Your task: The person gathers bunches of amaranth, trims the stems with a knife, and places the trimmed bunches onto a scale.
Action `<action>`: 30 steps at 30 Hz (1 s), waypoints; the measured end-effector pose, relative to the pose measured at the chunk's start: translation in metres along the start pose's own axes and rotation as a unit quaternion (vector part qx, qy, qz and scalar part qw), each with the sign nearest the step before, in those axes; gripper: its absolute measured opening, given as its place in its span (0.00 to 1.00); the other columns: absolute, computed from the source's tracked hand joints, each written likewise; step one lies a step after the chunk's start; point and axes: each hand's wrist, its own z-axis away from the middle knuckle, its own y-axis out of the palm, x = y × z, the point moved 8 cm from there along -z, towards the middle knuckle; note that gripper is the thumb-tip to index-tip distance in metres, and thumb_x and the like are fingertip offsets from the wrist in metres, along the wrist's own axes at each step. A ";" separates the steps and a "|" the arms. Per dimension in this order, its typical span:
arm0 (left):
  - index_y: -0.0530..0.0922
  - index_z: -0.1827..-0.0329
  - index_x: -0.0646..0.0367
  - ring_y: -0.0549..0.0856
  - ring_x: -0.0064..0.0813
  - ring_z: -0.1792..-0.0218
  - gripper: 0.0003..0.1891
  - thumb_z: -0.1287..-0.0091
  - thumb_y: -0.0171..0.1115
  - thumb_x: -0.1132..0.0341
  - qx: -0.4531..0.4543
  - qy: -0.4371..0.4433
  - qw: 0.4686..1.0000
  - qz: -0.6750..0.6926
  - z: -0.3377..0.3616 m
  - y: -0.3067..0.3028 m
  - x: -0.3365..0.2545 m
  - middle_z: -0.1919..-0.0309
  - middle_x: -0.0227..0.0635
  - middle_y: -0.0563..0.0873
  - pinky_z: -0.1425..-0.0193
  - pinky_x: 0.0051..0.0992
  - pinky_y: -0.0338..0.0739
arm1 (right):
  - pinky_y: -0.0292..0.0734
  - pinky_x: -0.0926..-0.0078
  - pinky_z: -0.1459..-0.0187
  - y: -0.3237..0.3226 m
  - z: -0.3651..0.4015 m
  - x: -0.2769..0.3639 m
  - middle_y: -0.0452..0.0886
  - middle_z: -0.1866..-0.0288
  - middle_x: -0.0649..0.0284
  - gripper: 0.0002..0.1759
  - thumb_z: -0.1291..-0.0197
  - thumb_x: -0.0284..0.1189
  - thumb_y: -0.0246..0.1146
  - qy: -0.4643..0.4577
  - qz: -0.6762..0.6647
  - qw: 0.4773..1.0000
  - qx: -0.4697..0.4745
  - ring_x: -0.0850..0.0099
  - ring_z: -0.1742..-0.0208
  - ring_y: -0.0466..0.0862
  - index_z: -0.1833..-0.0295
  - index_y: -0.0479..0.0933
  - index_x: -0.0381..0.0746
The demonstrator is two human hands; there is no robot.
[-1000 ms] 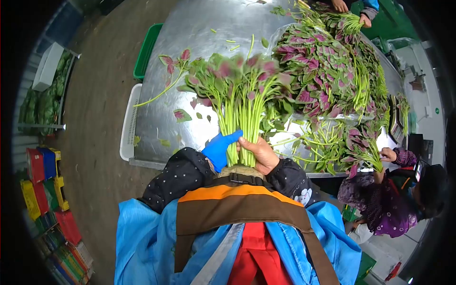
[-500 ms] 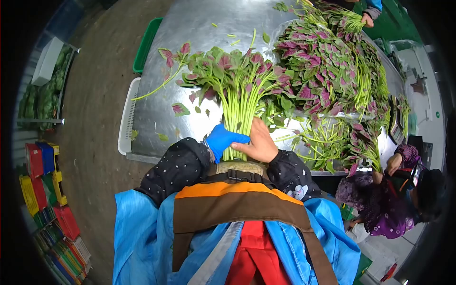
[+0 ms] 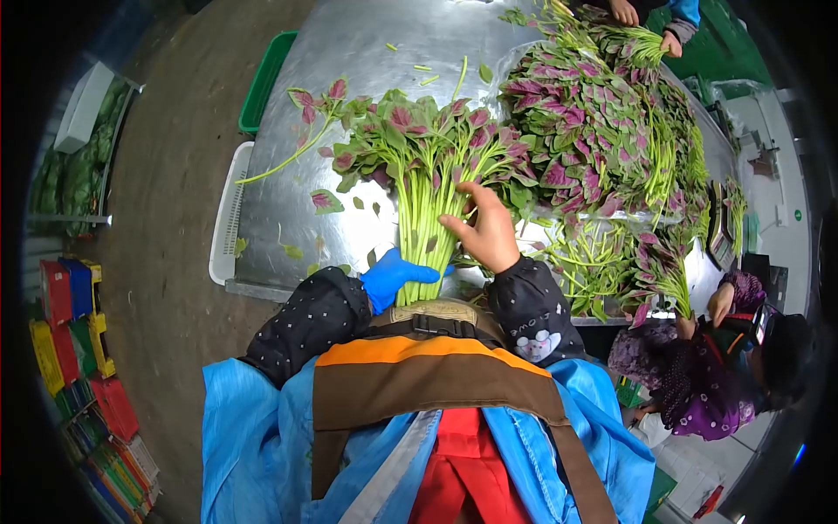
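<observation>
- Head view, step in hand: we judge this to be the gathering and evening-up of one bunch. The bunch of amaranth [image 3: 425,188] lies on the metal table [image 3: 349,52] right in front of the body, with its stem ends at the near edge and its red-green leaves fanned away from us.
- Head view, grip: the left hand [image 3: 393,278], in a blue glove, is closed round the foot of the stems with the thumb across them. The right hand [image 3: 487,234] is bare and lies loosely open on the right side of the stems, fingers spread on them, clasping nothing.
- Head view, next move: we think it calls for the gloved hold to stay firm while the bare hand presses stray stalks inward. A loose stalk [image 3: 288,162] lies just left of the leaves, apart from the bunch.
- Head view, edges: the stem ends sit at the table's near rim, so there is little room to draw back. A white crate [image 3: 229,214] hangs at the left edge, with a green crate [image 3: 266,83] beyond it.
- Head view, open room: bare metal lies to the left and beyond the leaves. The right is crowded by the large leaf pile [image 3: 585,131] and loose stems [image 3: 594,262], with a co-worker [image 3: 698,375] near the right corner.
</observation>
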 end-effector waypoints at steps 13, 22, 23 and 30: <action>0.60 0.31 0.64 0.75 0.44 0.38 0.40 0.54 0.53 0.84 0.061 0.015 0.998 0.021 0.005 0.002 0.000 0.40 0.51 0.74 0.35 0.38 0.70 | 0.71 0.86 0.68 0.004 0.002 -0.024 0.78 0.55 0.68 0.20 0.43 0.20 0.63 0.166 -0.417 0.887 0.106 0.84 0.72 0.76 0.44 0.69 0.36; 0.59 0.31 0.64 0.74 0.45 0.38 0.41 0.57 0.51 0.84 0.066 -0.001 0.996 0.054 0.002 -0.005 0.005 0.38 0.54 0.72 0.33 0.39 0.69 | 0.76 0.61 0.58 0.007 -0.015 -0.010 0.79 0.50 0.53 0.35 0.53 0.25 0.64 0.050 0.021 0.996 0.065 0.50 0.57 0.81 0.36 0.63 0.41; 0.59 0.31 0.64 0.74 0.45 0.38 0.41 0.57 0.51 0.84 0.066 0.000 0.997 0.051 0.002 -0.006 0.005 0.38 0.54 0.71 0.33 0.39 0.69 | 0.76 0.61 0.58 0.006 -0.017 -0.003 0.80 0.52 0.54 0.34 0.52 0.24 0.64 0.041 0.050 0.996 0.066 0.50 0.58 0.81 0.36 0.63 0.42; 0.60 0.30 0.65 0.73 0.43 0.37 0.41 0.57 0.51 0.83 0.066 -0.011 0.996 0.066 0.005 -0.003 0.004 0.37 0.51 0.72 0.33 0.38 0.68 | 0.70 0.86 0.70 0.024 0.005 0.007 0.80 0.70 0.73 0.10 0.48 0.20 0.63 0.164 -0.389 0.840 0.341 0.87 0.72 0.75 0.58 0.79 0.36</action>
